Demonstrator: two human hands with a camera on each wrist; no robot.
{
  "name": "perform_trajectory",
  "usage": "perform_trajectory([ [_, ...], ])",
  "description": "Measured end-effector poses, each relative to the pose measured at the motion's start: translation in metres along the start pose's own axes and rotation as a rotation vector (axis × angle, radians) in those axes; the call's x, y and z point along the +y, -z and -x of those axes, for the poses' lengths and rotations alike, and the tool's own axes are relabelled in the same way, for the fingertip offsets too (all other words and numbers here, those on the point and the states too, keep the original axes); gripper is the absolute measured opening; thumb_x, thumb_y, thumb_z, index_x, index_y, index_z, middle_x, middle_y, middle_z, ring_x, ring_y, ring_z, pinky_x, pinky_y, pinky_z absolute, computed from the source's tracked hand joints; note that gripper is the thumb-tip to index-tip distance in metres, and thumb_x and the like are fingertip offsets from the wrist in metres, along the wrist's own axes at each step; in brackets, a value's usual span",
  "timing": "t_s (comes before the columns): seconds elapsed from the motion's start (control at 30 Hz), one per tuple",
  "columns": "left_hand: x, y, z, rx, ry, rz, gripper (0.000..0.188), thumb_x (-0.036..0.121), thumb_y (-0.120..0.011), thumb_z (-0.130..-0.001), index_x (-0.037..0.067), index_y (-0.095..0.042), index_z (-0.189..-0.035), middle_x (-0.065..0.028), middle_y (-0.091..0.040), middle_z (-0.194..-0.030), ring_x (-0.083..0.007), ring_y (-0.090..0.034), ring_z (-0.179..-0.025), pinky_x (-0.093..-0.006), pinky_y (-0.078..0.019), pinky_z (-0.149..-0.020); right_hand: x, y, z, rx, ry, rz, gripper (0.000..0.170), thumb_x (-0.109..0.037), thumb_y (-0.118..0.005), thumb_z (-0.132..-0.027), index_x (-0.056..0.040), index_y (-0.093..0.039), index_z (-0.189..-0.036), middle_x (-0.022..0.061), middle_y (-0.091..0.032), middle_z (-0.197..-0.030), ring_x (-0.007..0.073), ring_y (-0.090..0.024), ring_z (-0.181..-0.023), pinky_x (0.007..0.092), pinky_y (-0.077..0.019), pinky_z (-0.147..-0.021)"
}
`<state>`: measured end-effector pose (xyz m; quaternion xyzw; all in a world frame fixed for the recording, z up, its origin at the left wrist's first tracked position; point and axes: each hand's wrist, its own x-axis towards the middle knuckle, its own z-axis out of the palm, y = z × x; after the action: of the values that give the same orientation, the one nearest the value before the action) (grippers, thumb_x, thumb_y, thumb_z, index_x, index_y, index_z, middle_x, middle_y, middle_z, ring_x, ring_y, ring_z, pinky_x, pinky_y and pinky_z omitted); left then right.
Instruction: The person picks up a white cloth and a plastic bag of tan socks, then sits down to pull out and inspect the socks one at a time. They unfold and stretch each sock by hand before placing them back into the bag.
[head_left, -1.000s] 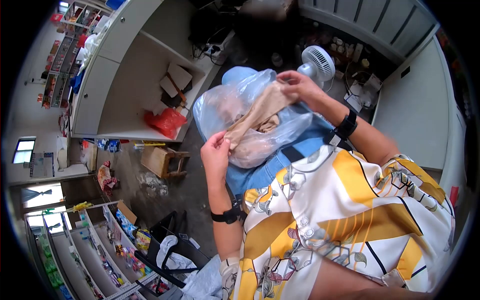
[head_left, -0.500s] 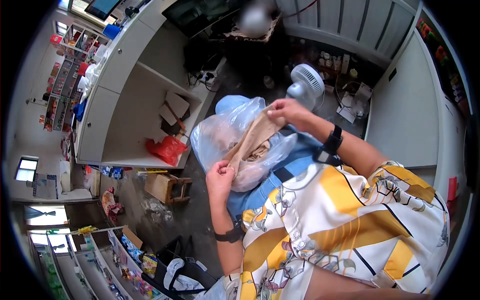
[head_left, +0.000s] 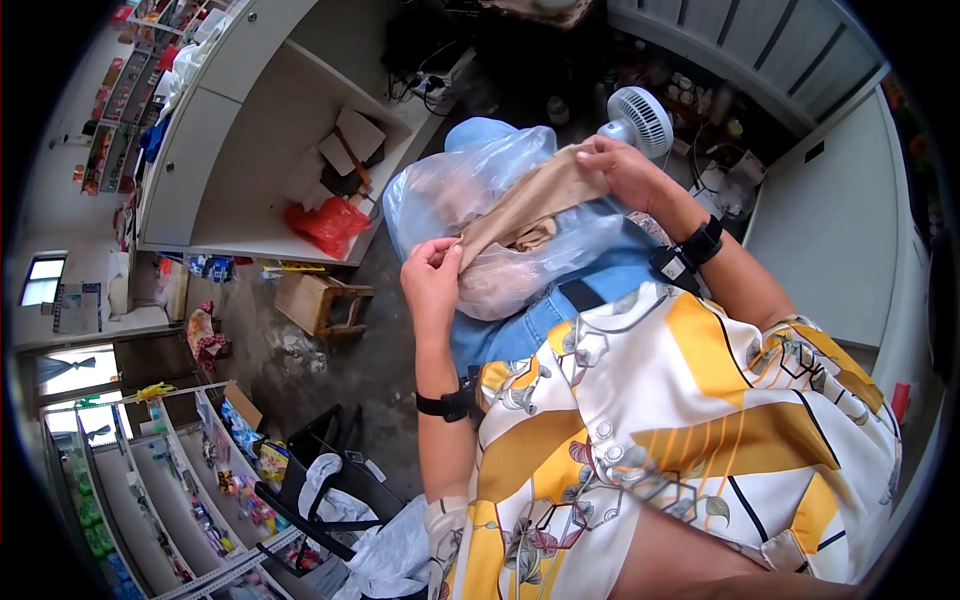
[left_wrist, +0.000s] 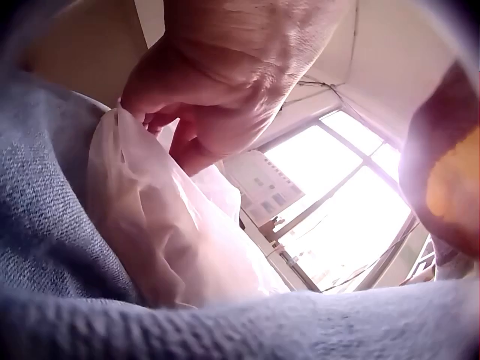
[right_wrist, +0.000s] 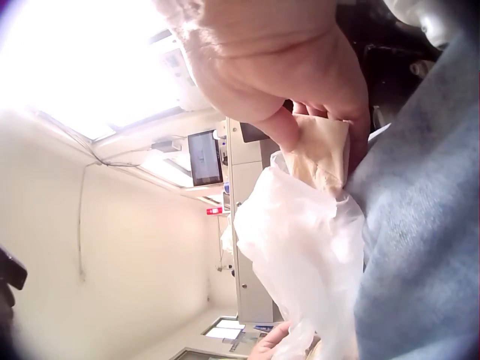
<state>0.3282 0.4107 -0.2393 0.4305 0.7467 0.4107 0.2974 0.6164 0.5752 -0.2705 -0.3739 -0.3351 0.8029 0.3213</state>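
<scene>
A beige piece of soft fabric (head_left: 530,200) is stretched slantwise between the two hands, above a clear plastic bag (head_left: 420,200) lying on the lap. My left hand (head_left: 432,280) pinches its lower-left end between thumb and fingertips. At the upper-right end, my right hand (head_left: 632,178) grips it with curled fingers. More bunched beige cloth (head_left: 535,234) shows inside the bag, below the taut piece. In the right wrist view, the fabric (right_wrist: 322,146) sits between thumb and fingers, with the white, cloudy-looking bag (right_wrist: 300,232) just beneath. Blue jeans (head_left: 540,335) support the bag.
A white fan (head_left: 640,118) stands just beyond the right hand. Left of the lap is an open white cabinet (head_left: 260,180) holding a red plastic bag (head_left: 330,228). Nearby are a wooden stool (head_left: 310,300), a black chair (head_left: 350,465) and goods shelves (head_left: 165,490).
Both hands keep hold of the fabric throughout. The right hand has moved outward from the left one since half a second ago, and the fabric is now flatter and more taut. The head view has shifted.
</scene>
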Motion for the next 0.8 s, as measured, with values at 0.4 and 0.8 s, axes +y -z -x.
perform_trajectory([
  [0.4, 0.024, 0.006, 0.002, -0.023, -0.050, 0.355, 0.017, 0.002, -0.070, -0.085, -0.002, -0.066, -0.100, -0.0017, -0.065, -0.085, -0.0076, -0.059, -0.074, -0.0218, -0.0491, -0.071, -0.008, 0.000, 0.000, -0.029, 0.114, 0.165, 0.017, -0.013, -0.063, -0.094, -0.0065, -0.054, -0.107, 0.0046, -0.060, -0.102, 0.0130, -0.060, -0.096, 0.0268, -0.0499, -0.085],
  [0.8, 0.047, 0.056, 0.031, -0.131, -0.132, 0.621, 0.021, 0.005, -0.066, -0.092, -0.002, -0.062, -0.112, -0.0055, -0.065, -0.108, -0.0117, -0.060, -0.099, -0.0257, -0.0460, -0.092, -0.040, -0.042, 0.026, -0.237, 0.354, 0.100, 0.033, -0.016, -0.065, -0.094, -0.0063, -0.053, -0.124, 0.0034, -0.063, -0.112, 0.0105, -0.061, -0.101, 0.0253, -0.0509, -0.089],
])
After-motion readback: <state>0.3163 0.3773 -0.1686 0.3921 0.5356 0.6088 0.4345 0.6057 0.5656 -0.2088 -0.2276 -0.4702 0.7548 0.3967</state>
